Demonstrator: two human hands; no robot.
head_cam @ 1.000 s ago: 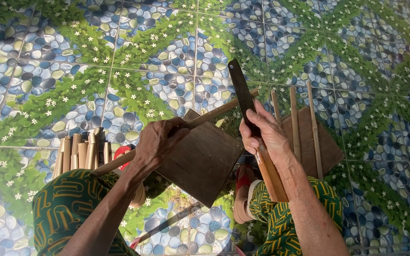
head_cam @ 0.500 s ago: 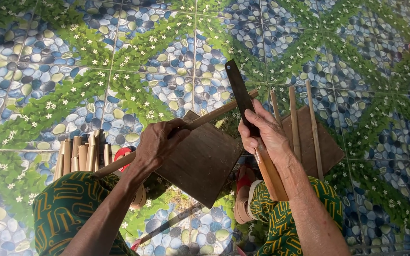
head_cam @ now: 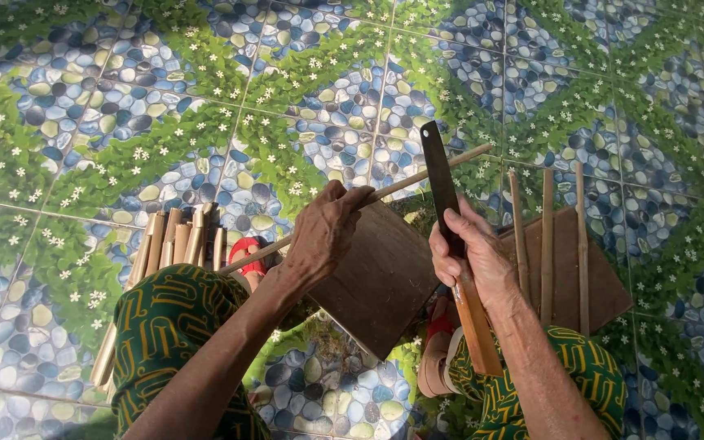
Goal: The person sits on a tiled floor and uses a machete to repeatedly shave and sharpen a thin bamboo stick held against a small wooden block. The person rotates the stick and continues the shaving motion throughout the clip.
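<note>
Bamboo stick (head_cam: 417, 175), thin and pale, held slantwise over the square brown board (head_cam: 380, 281) near the middle of the tiled floor (head_cam: 124, 106); long axis from lower left by the knee to upper right, far tip past the blade. Gripped mid-length by the left hand (head_cam: 325, 236), fingers curled shut around it. Crossed near its upper end by the dark blade of a knife (head_cam: 450, 236), blade pointing up and away, wooden handle running down toward the lap. Right hand (head_cam: 470, 261) clamped on the knife where blade meets handle, fingers wrapped tight.

Close by on the left: a bundle of split bamboo pieces (head_cam: 177, 240) lying side by side, partly hidden behind the green-and-yellow patterned knee. Just beside it, a red sandal (head_cam: 246, 253) under the stick. On the right: three slim bamboo strips (head_cam: 547, 244) laid nearly upright across a second brown board (head_cam: 605, 285), well clear of the blade. No packages, labels or signs in sight.
</note>
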